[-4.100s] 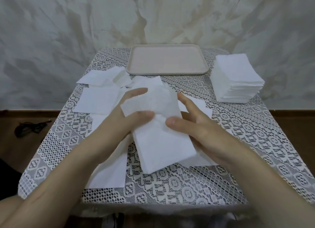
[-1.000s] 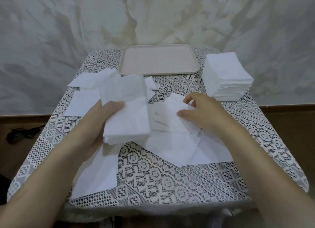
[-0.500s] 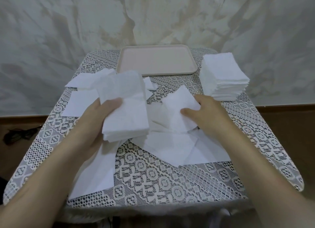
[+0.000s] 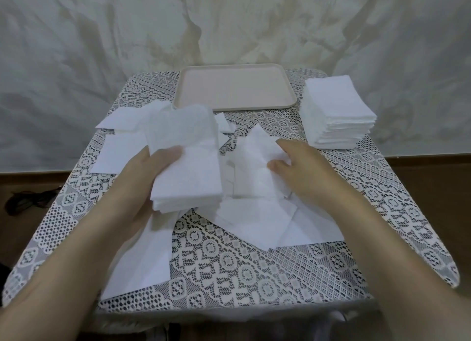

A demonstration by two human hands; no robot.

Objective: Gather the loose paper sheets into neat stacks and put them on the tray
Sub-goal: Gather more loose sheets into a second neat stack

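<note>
Centrally, left hand (image 4: pixel 142 185) clutched a thick bundle (image 4: pixel 188 167) of white sheets above the table (image 4: pixel 229 269), right hand (image 4: pixel 305 172) pinched one crumpled sheet (image 4: pixel 252 157) among loose overlapping sheets (image 4: pixel 254 223), pink tray (image 4: pixel 234 88) behind, tall stack (image 4: pixel 336 113) beside it.

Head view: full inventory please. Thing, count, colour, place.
tablecloth: 1, white lace over grey, under everything
tray: 1, pale pink, far middle
tall stack: 1, white, far right, beside tray
held stack: 1, white, raised left of centre
lifted sheet: 1, white, raised at centre
loose sheets: several, white, scattered left and centre
backdrop: 1, mottled grey-white, behind
dark item: 1, black, floor at left; unclear what
left hand: 1, grips held stack
right hand: 1, pinches lifted sheet
</note>
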